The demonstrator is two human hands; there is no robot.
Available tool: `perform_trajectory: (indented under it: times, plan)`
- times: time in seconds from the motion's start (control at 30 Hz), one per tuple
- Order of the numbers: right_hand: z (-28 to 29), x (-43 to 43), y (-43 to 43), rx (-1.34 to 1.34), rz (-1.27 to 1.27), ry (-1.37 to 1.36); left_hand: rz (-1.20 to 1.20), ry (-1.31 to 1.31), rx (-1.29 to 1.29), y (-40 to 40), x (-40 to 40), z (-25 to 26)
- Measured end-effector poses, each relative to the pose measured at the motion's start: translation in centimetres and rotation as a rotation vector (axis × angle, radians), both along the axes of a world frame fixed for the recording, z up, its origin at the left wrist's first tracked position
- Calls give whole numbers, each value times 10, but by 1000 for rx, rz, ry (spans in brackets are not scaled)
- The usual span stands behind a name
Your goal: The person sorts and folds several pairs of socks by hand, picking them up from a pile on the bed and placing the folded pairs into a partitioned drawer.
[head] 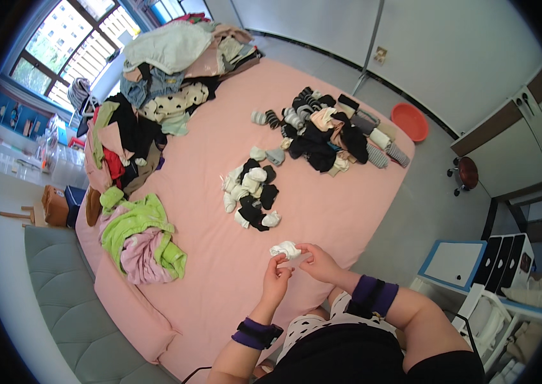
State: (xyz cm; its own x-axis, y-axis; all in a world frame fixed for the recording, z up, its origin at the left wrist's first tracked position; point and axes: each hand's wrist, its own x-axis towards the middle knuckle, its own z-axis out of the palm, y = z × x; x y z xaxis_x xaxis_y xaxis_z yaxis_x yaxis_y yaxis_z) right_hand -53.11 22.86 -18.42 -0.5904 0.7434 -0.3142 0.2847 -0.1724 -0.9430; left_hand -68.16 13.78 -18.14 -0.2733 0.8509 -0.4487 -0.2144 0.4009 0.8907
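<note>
A small bundled white sock (pixel 285 249) is between my two hands, over the near part of the pink bed sheet (pixel 223 288). My right hand (pixel 319 263) has its fingertips on the sock's right end. At the lower left edge of the sock are the fingers of my left hand (pixel 276 281), the others curled towards the palm. Just beyond lies a loose heap of black and white socks (pixel 251 189). A pale sock (pixel 258 153) and a grey sock (pixel 275 156) rest at that heap's far edge.
Rolled socks and dark clothes (pixel 314 149) cover the far right of the bed. Large clothing piles (pixel 170 48) line its far left. A green and pink fleece garment (pixel 148 240) lies left, near a pink pillow (pixel 129 312). A red basin (pixel 410 122) and stool (pixel 467 173) stand on the floor.
</note>
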Motion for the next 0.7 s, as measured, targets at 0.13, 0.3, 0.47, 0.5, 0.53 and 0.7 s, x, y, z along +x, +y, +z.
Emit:
perform_trajectory:
  times: [0.13,0.3,0.47,0.5,0.53,0.7]
  plan:
    - [44,24,-30,-30,-127,-15,-73,-35,100,-12,16,24]
    - [78,59,-68,43,-319,27,-255,-19,209,-18,43,41]
    - [107,113,-101,134,-489,39,-350,-127,269,-17,98,67]
    - [111,125,-106,145,-522,51,-383,-142,278,-17,110,71]
    - [116,137,-113,156,-555,66,-420,-157,290,-18,122,78]
    - [147,201,-150,199,-756,20,-637,-221,352,-22,190,109]
